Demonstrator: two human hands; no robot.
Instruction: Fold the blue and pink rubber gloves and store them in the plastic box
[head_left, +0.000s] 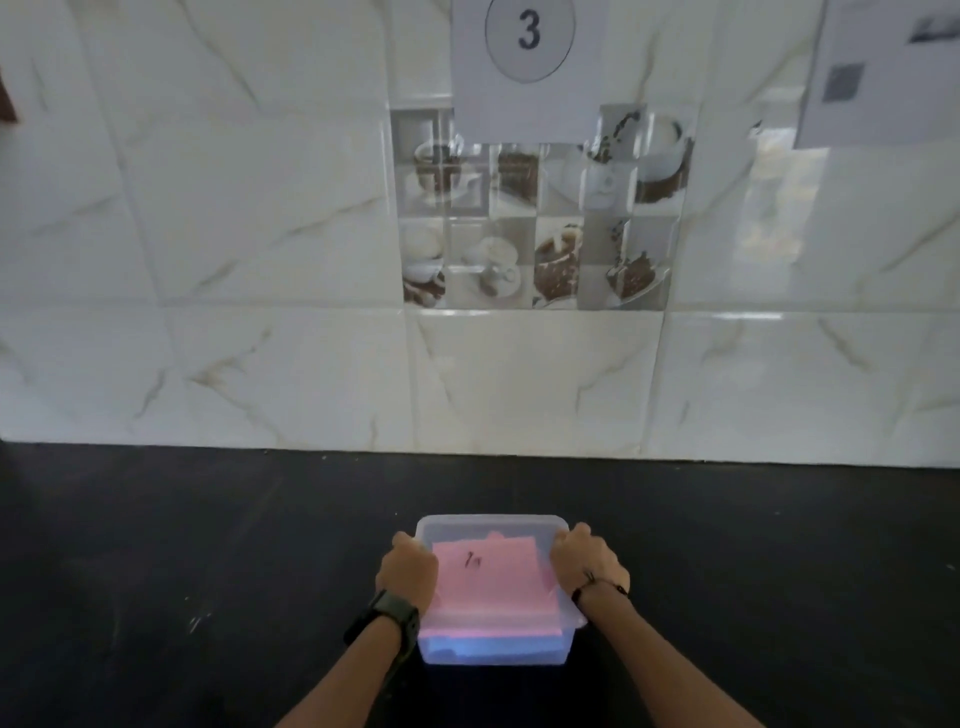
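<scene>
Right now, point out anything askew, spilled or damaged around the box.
Nothing stands out. The plastic box sits level on the dark counter, lid on, pink glove above blue glove inside. The left hand and right hand press its sides. No spills show.

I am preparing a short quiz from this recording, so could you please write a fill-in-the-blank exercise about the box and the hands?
1. The left hand and the right hand grip opposite sides of the plastic ____.
2. Through the lid, the pink glove lies above the ____ glove.
3. The plastic box rests on a ____ countertop.
4. The paper sign on the tiled wall shows the number ____.

Missing words: box; blue; black; 3
</scene>
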